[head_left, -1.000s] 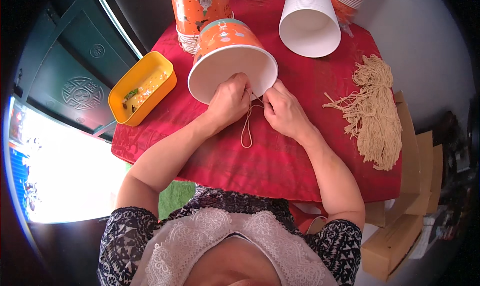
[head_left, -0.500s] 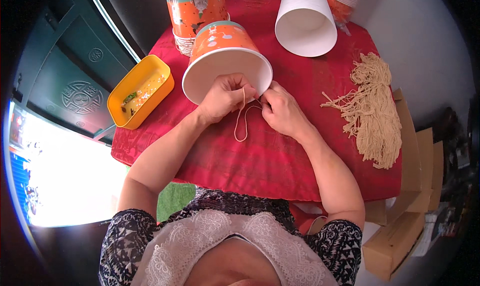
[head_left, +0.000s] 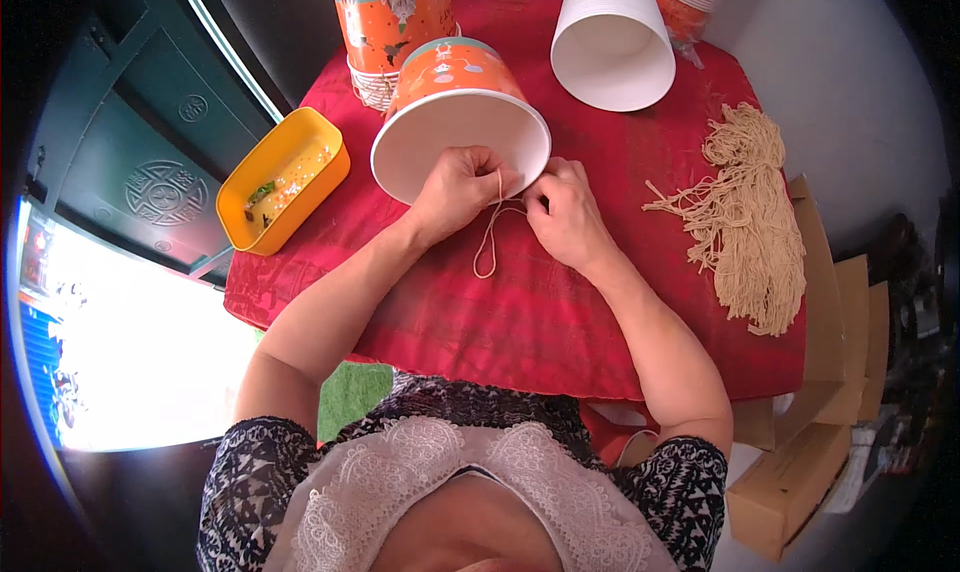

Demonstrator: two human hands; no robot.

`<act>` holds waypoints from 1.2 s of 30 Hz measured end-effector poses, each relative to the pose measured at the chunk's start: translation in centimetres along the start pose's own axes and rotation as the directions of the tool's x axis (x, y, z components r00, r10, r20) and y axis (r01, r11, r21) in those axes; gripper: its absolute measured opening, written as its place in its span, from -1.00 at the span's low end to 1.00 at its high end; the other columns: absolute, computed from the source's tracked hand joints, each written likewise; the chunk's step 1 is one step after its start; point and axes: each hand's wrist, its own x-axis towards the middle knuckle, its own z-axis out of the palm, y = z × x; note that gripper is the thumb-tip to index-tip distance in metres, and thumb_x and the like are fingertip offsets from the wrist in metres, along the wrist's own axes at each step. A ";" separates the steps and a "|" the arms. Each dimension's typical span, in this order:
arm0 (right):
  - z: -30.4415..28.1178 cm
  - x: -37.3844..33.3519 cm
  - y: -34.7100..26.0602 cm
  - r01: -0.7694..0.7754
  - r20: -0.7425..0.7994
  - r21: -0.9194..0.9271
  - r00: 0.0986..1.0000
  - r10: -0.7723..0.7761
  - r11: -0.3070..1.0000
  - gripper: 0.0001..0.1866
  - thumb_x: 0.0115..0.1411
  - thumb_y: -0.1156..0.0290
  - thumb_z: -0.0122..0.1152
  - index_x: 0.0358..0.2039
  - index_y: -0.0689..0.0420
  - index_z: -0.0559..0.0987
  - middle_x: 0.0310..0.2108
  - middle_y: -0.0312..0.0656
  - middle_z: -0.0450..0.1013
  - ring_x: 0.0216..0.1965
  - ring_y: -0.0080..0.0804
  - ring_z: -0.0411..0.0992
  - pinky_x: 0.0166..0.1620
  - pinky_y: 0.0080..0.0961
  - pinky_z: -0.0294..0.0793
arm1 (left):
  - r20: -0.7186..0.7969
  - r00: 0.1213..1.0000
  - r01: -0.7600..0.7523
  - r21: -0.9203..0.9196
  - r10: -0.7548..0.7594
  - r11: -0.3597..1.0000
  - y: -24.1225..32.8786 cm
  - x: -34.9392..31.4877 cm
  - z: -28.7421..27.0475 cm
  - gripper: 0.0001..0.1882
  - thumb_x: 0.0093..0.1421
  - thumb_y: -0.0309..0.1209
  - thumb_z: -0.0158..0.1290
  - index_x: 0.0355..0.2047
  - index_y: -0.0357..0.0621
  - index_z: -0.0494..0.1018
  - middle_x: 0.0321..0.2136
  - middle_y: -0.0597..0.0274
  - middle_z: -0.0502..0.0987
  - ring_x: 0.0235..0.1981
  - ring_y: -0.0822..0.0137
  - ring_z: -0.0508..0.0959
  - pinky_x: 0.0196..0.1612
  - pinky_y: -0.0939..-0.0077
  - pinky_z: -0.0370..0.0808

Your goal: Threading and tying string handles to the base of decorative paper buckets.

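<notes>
An orange paper bucket (head_left: 455, 70) with a green band and white inside lies tilted on the red cloth, its mouth toward me. My left hand (head_left: 462, 190) reaches into the mouth at the lower right rim, fingers pinched on a thin beige cord (head_left: 484, 257). The cord hangs in a loop below the rim, between both hands. My right hand (head_left: 566, 215) is closed at the outside of the same rim, with the cord running to its fingertips. Exactly what the right fingertips grip is hidden.
A stack of orange buckets (head_left: 395, 27) stands at the far left, and white buckets (head_left: 612, 47) lie far right. A bundle of beige cords (head_left: 752, 227) rests on the right. The yellow tray (head_left: 322, 187) on the left holds small bits. Cardboard boxes (head_left: 790, 487) stand beside the table.
The bucket and both hands have shifted very slightly right in view. The right hand has moved up a little along the rim, its fingers more curled. The cord loop still hangs.
</notes>
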 end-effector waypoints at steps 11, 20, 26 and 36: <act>0.4 -0.5 -0.9 -0.078 -0.010 -0.170 0.997 0.077 0.982 -0.94 0.02 0.58 0.15 -0.49 0.31 0.54 -0.28 0.09 0.44 -0.20 -0.01 0.33 -0.06 -0.18 0.35 | 0.010 0.999 0.044 -0.295 -0.043 0.955 -0.1 0.3 -0.4 -0.89 0.14 -0.49 0.06 -0.50 -0.28 0.44 -0.64 0.28 0.45 -0.70 0.54 0.36 -0.70 0.60 0.28; 0.4 -0.4 -0.6 -0.058 -0.066 -0.185 0.997 0.046 0.981 -0.95 -0.03 0.57 0.18 -0.53 0.28 0.53 -0.33 0.03 0.43 -0.22 -0.03 0.34 -0.10 -0.19 0.35 | -0.083 0.992 -0.084 0.104 0.092 0.991 -0.3 0.3 0.5 -0.86 0.15 -0.49 0.07 -0.45 -0.37 0.47 -0.58 0.17 0.53 -0.55 0.40 0.51 -0.48 0.48 0.45; 0.6 -0.5 -0.2 -0.086 -0.173 -0.079 0.982 0.072 0.993 -0.96 0.01 0.56 0.18 -0.54 0.23 0.54 -0.31 -0.02 0.43 -0.20 -0.04 0.33 -0.08 -0.18 0.33 | 0.025 0.983 -0.180 0.282 0.181 0.942 -0.6 0.2 0.7 -0.86 0.13 -0.48 0.13 -0.36 -0.33 0.50 -0.49 0.15 0.57 -0.41 0.36 0.54 -0.29 0.44 0.48; 0.5 -0.4 -0.1 -0.161 -0.132 -0.022 0.979 0.157 0.987 -0.93 0.05 0.52 0.20 -0.53 0.23 0.57 -0.26 -0.03 0.45 -0.15 -0.05 0.33 -0.04 -0.18 0.31 | -0.089 0.964 -0.202 0.376 0.252 0.905 -0.3 0.2 1.2 -0.84 0.07 -0.47 0.19 -0.44 -0.33 0.49 -0.49 0.04 0.56 -0.45 0.21 0.57 -0.34 0.35 0.49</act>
